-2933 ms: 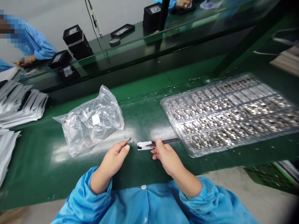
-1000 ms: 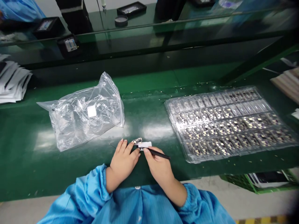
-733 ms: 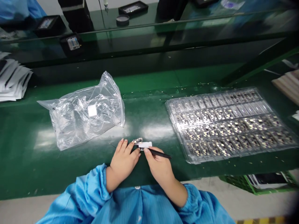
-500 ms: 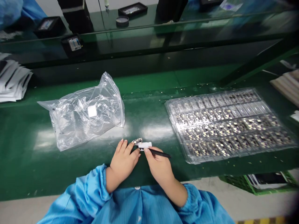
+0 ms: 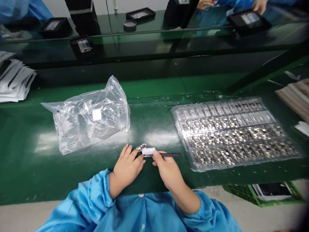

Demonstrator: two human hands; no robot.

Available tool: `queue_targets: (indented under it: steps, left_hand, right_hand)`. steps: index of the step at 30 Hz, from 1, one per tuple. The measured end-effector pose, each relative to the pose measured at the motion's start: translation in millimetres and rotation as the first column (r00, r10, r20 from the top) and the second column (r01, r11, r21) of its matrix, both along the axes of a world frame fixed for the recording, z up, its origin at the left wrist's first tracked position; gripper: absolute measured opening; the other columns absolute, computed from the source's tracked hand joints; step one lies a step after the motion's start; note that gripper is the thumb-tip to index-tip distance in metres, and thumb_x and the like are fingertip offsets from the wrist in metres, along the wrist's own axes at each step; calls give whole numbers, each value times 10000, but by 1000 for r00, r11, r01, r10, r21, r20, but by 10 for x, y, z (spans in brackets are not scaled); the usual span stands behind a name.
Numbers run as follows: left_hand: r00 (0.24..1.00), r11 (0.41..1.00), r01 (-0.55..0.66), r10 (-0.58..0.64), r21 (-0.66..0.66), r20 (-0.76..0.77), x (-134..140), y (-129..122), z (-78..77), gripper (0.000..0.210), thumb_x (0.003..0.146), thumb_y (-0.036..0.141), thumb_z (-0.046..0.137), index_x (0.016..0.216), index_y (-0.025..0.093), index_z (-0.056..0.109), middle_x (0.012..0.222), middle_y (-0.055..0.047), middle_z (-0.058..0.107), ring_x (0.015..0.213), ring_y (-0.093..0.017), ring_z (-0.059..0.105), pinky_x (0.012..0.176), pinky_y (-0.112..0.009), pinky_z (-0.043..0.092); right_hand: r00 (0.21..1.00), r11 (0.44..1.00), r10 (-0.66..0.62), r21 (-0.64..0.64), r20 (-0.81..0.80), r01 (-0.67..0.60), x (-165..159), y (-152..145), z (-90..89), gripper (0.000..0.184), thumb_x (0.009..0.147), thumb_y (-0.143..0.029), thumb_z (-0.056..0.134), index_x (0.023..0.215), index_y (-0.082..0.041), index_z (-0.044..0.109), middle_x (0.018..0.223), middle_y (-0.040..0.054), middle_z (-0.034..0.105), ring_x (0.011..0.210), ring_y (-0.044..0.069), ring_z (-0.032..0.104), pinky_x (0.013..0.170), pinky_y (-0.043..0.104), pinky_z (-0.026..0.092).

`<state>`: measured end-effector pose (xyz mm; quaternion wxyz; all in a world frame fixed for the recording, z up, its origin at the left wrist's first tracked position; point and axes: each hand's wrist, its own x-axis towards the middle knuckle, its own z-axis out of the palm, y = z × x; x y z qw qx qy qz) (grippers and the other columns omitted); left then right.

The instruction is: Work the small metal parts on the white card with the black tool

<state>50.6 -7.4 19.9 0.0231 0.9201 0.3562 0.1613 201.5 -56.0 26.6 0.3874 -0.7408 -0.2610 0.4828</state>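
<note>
My left hand [image 5: 127, 169] lies palm down on the green bench, fingers spread. Its fingertips touch the lower left edge of a small metallic circuit board [image 5: 141, 147]. A white piece, perhaps a label or film [image 5: 148, 151], sits against the board's lower right side. Between the thumb and fingers of my right hand [image 5: 166, 166] are slim black tweezers [image 5: 172, 155], held almost level. Their tip runs under or beside the white piece toward my left fingers; exact contact is hidden. My right thumb is at the white piece's right end.
Clear plastic trays [image 5: 238, 132] of several metallic boards lie right. A clear bag [image 5: 91, 129] with a white square [image 5: 97, 114] lies left. White sheets [image 5: 16, 80] are stacked far left. A raised shelf [image 5: 149, 42] crosses behind; another person's hand [image 5: 260, 5] touches a black tray [image 5: 248, 21].
My right hand has shifted slightly right, and the tweezers have turned closer to level. My left hand stays by the board. Another person's hands have come into view at the upper right.
</note>
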Motion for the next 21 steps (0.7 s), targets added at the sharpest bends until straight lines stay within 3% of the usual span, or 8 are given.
queue_targets:
  steps: [4, 8, 14, 21]
  left_hand:
    - [987, 988, -157, 157, 11, 43, 10, 9, -8, 217, 789, 296, 517, 921, 171, 636, 941, -68, 637, 1002, -283, 517, 922, -451, 401]
    - [960, 960, -277, 275, -50, -49, 54, 43, -25, 363, 779, 390, 512, 1016, 130, 606, 1025, -113, 615, 1040, -344, 480, 915, -503, 380]
    - [945, 938, -322, 311, -126, -102, 86, 69, -15, 273, 809, 372, 464, 970, 229, 631, 1058, -70, 607, 1050, -317, 488, 942, -480, 357]
    - [948, 942, -314, 305, -117, -91, 70, 76, -34, 280, 811, 375, 457, 976, 237, 638, 1056, -73, 614, 1044, -317, 499, 936, -476, 360]
  right_hand:
    - [999, 999, -47, 22, -12, 48, 23, 23, 8, 383, 768, -543, 490, 733, -175, 591, 634, 17, 597, 550, 151, 551, 524, 247, 417]
    - [999, 999, -23, 41, 49, 21, 39, 124, 24, 379, 772, -538, 486, 680, -180, 573, 555, 1, 567, 523, 141, 525, 518, 239, 391]
    - [992, 998, 41, 33, 121, -45, 25, 311, 15, 398, 778, -548, 452, 635, -189, 547, 489, -23, 517, 488, 143, 506, 508, 242, 369]
    - [983, 998, 56, 0, 176, -57, 25, 338, 81, 397, 778, -545, 447, 637, -189, 551, 488, -23, 526, 499, 157, 527, 517, 245, 370]
